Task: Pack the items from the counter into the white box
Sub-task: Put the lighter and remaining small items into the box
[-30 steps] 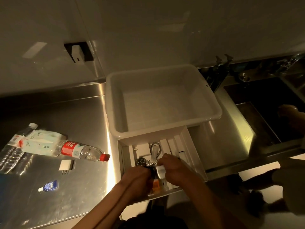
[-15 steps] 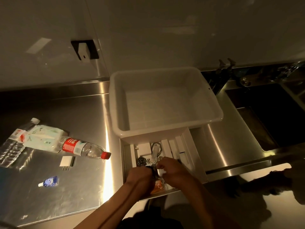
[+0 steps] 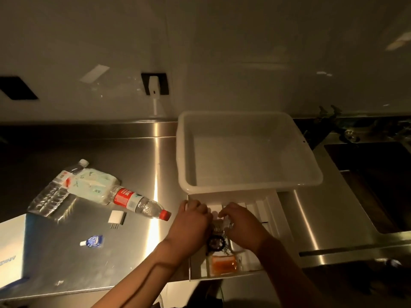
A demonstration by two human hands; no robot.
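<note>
Resting inside ribbed white box [image 3: 278, 210]: left hand [image 3: 191, 225] and right hand [image 3: 242, 223], fingers curling over metal-link watch [image 3: 215, 242]; exact grip is not showing. Glossy orange packet [image 3: 223, 264] is lying nearer.

Both hands [image 3: 220, 225] close together, fingers curled

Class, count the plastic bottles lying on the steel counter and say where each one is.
2. The red-capped bottle lies left of the white box; the white-capped bottle lies further left, partly under a tissue pack. None seems hidden.
</note>
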